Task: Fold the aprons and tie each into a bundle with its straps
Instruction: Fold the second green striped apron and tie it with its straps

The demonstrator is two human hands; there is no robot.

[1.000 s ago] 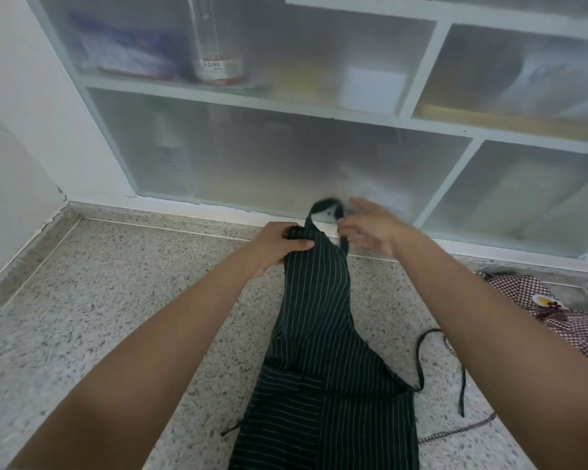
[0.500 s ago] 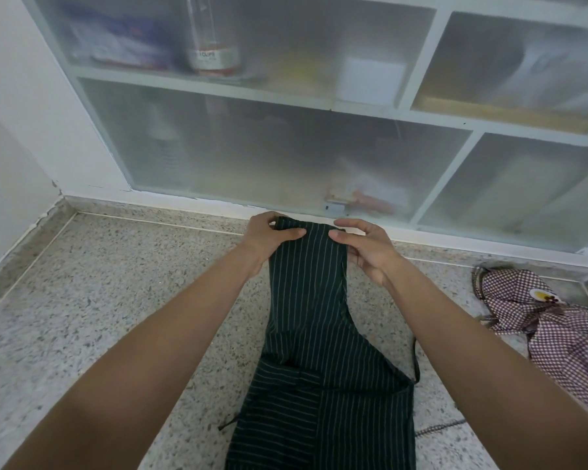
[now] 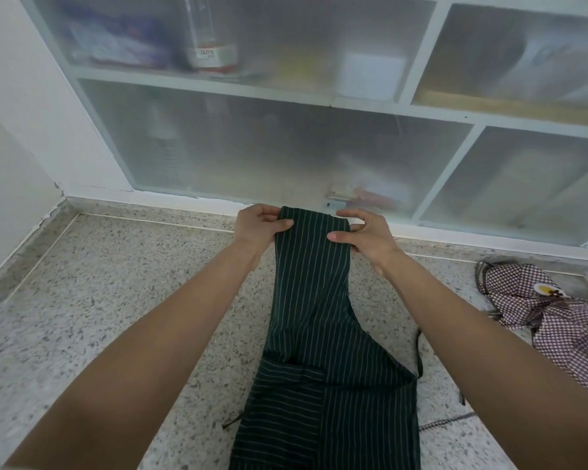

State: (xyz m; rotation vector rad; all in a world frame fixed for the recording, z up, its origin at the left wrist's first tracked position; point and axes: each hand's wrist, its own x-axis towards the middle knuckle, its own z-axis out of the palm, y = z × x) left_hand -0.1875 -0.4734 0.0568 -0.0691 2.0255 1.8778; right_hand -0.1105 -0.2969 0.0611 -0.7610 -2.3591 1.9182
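A dark green apron with thin white stripes (image 3: 314,334) lies lengthwise on the speckled stone counter (image 3: 116,300), folded narrow, its bib end pointing at the cabinet. My left hand (image 3: 257,225) pinches the bib's top left corner, thumb on top. My right hand (image 3: 362,234) pinches the top right corner the same way. A dark strap (image 3: 420,354) trails off the apron's right side beside my right forearm. The neck loop is not visible.
A crumpled brown-and-white checked apron (image 3: 550,313) lies on the counter at the right edge. A cabinet with frosted sliding panels (image 3: 286,147) stands right behind the counter. A white wall (image 3: 11,147) closes the left side.
The neck loop that stood up above the bib a second ago is tucked out of sight. Both hands have moved to the bib's top corners and hold it flat.
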